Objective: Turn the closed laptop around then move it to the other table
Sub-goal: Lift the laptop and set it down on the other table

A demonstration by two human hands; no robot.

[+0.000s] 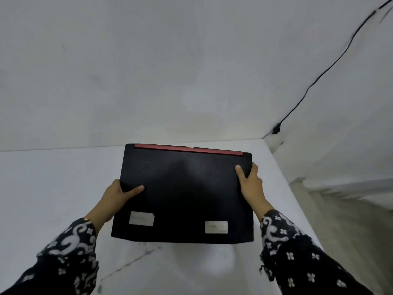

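A closed black laptop (185,192) with a red strip along its far edge and two silver stickers near its close edge is held level above a white marble-look table (42,188). My left hand (118,194) grips its left edge, thumb on the lid. On the right edge sits my right hand (249,182), thumb on top and fingers wrapped around the side. Both sleeves are dark with a white pattern.
A pale wall (170,71) rises right behind the table. A black cable (319,75) runs down the right wall to a clip near the table's far right corner. Lower floor lies beyond the table's right edge (340,209).
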